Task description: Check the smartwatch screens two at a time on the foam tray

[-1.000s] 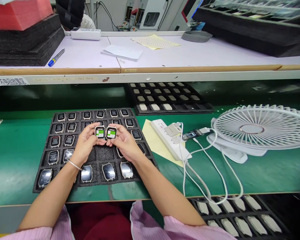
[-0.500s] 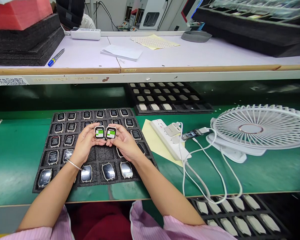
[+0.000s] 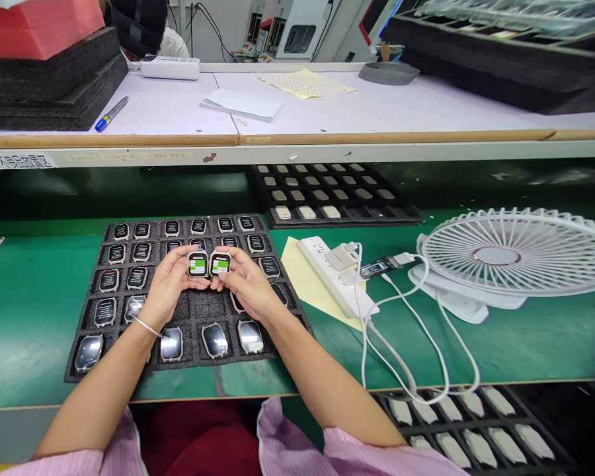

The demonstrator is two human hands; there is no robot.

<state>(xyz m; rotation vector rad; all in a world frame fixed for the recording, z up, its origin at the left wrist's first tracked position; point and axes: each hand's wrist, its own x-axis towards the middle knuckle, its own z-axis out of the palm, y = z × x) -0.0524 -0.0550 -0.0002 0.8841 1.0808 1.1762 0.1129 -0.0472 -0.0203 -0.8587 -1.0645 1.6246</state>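
Note:
My left hand (image 3: 168, 287) pinches a small smartwatch body (image 3: 198, 264) whose screen glows green and white. Beside it my right hand (image 3: 248, 284) grips a second lit watch body (image 3: 220, 264), the two held side by side, almost touching. Both hands hover over a black foam tray (image 3: 208, 305) on the green bench. The tray's pockets hold several dark-screened watch bodies (image 3: 215, 340); a few pockets under my hands show bare foam.
A white power strip (image 3: 327, 274) with plugged adapters and white cables (image 3: 406, 357) lies right of the tray, on a yellow sheet. A white fan (image 3: 518, 254) lies further right. Another parts tray (image 3: 327, 192) sits behind, one (image 3: 471, 430) below the front edge. The shelf above carries foam stacks, papers, a pen.

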